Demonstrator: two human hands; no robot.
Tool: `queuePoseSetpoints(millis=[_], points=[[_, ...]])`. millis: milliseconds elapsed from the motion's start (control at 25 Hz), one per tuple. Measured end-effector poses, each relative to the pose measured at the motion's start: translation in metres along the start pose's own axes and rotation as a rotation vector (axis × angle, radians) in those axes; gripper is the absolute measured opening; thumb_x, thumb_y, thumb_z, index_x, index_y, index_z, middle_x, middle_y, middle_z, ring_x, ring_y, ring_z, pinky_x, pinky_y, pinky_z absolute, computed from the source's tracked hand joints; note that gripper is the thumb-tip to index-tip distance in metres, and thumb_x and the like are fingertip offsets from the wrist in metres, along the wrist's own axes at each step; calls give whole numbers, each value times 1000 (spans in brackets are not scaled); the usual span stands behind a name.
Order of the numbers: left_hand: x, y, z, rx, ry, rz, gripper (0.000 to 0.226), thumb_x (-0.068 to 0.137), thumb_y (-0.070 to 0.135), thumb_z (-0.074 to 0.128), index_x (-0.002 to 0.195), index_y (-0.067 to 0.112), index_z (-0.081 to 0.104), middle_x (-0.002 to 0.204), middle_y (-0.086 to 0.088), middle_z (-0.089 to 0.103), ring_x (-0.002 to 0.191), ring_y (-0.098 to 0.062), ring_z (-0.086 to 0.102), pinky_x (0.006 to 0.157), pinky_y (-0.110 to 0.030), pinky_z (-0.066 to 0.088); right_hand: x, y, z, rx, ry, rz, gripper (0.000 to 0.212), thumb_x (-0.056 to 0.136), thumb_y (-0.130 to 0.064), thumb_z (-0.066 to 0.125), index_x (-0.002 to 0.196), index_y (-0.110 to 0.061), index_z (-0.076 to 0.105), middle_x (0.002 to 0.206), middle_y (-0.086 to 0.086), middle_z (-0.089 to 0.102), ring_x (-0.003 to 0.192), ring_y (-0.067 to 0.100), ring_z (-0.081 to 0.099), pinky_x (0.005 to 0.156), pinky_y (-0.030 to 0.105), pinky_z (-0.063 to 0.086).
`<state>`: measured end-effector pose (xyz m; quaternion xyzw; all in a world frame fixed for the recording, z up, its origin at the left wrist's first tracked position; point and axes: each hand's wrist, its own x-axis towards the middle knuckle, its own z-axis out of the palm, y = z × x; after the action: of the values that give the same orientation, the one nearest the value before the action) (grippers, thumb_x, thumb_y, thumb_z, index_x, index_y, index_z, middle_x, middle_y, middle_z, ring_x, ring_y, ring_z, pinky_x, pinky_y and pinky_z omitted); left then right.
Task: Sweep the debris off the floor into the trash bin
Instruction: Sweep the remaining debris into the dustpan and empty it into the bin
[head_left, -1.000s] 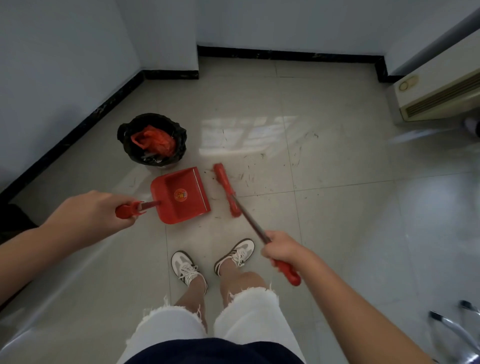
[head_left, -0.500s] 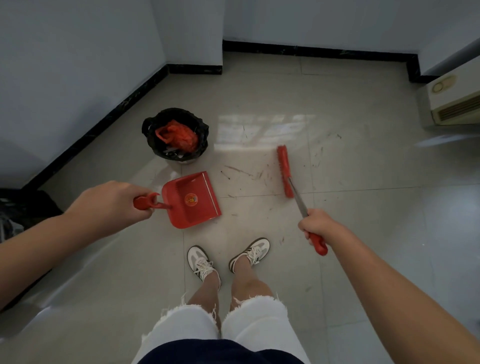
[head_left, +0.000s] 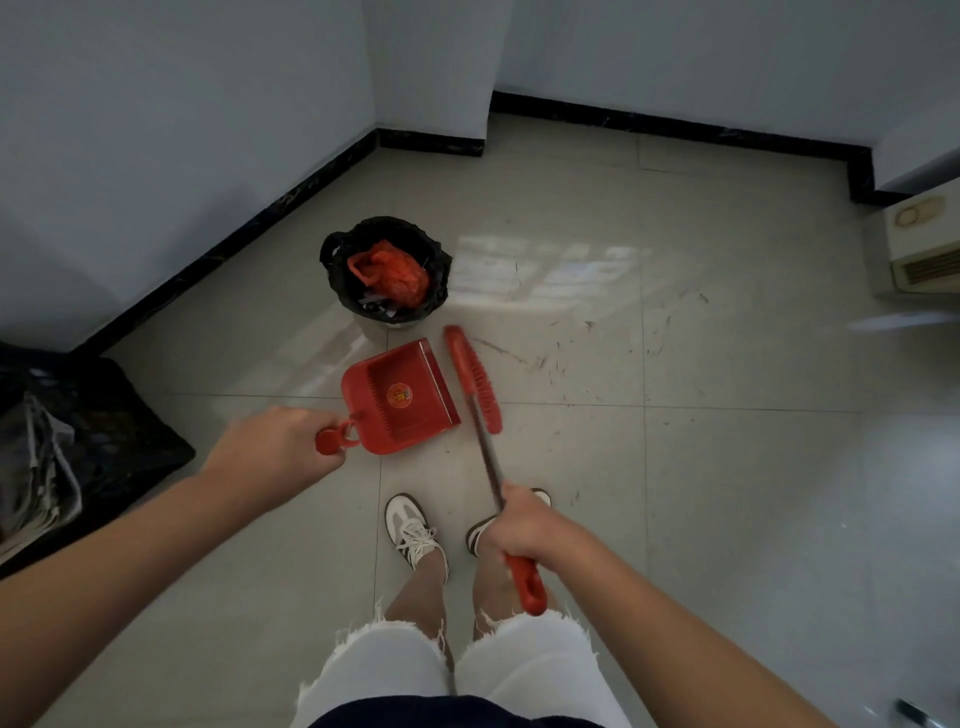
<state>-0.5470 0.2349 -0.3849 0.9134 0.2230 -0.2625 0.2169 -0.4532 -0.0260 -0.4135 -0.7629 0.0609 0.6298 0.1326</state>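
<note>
Fingers of the left hand (head_left: 270, 452) are clamping the dustpan (head_left: 400, 395) handle, those of the right hand (head_left: 524, 525) the broom (head_left: 472, 374). Debris (head_left: 540, 361) is lying on the floor (head_left: 727, 467) beside the broom; sweeping toward the trash bin (head_left: 387, 270) is seeming mostly undone.

Pale walls (head_left: 156, 130), glossy tiled floor (head_left: 727, 493), possibly a heater (head_left: 924, 249).

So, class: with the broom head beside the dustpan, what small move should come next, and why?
Probably the right hand should swing the broom out to the right, beyond the scattered debris. Its head lies at the mouth of the dustpan, which the left hand holds by its handle, while dark bits lie unswept farther right.
</note>
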Motion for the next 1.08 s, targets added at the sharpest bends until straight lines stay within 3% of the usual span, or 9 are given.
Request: queuePoseSetpoints(millis=[160,320,480,600,760,840,960,1080], points=[[1,8,6,12,-4,54,12,84,40,56,91,36,65,78,8,65,81,-21,63,60,-28,37,-32,-10,17,-105,-82,-73,54,80,3,44,131,-14,42,62,7,55,39,13,51,38,24,44],[-1,-17,-1,-5,34,26,11,84,44,56,88,40,65,74,11,60,73,-17,55,60,-28,40,-71,5,-50,18,-41,-65,52,78,1,51,126,-19,57,52,0,45,36,9,41,36,20,35],[-33,-60,3,-142,106,-41,7,82,43,62,86,39,66,66,11,63,66,-15,60,59,-32,50,-115,20,-84,11,34,-43,70,81,2,50,141,-34,42,44,1,42,33,10,39,35,20,37],[-69,-90,6,-224,182,-154,5,80,46,68,84,43,68,58,13,60,60,-10,60,56,-30,46,-109,14,-85,-59,114,-59,66,83,2,49,141,-28,43,49,6,43,37,13,41,36,21,39],[-102,-120,5,-250,174,-194,10,72,55,68,82,56,67,65,10,69,66,-13,66,62,-35,55,-54,-10,-87,-115,221,-23,36,81,6,45,113,-4,56,44,9,45,36,19,39,36,20,37],[-110,-128,0,-219,156,-186,14,73,50,72,79,60,65,67,11,69,67,-14,67,64,-34,55,-29,-21,-78,-198,241,16,17,80,6,42,90,2,55,40,8,47,31,19,41,36,19,36],[-104,-130,0,-112,120,-141,15,79,42,70,93,42,75,69,10,71,70,-16,67,65,-34,54,-13,-32,-49,-356,179,91,25,78,7,39,58,1,52,36,10,50,27,20,46,33,17,35],[-93,-120,6,-90,82,-119,14,79,46,64,86,38,73,69,9,70,71,-16,66,63,-32,51,-11,-47,-4,-429,50,105,20,77,9,41,61,3,53,32,12,48,19,16,44,29,14,33]])
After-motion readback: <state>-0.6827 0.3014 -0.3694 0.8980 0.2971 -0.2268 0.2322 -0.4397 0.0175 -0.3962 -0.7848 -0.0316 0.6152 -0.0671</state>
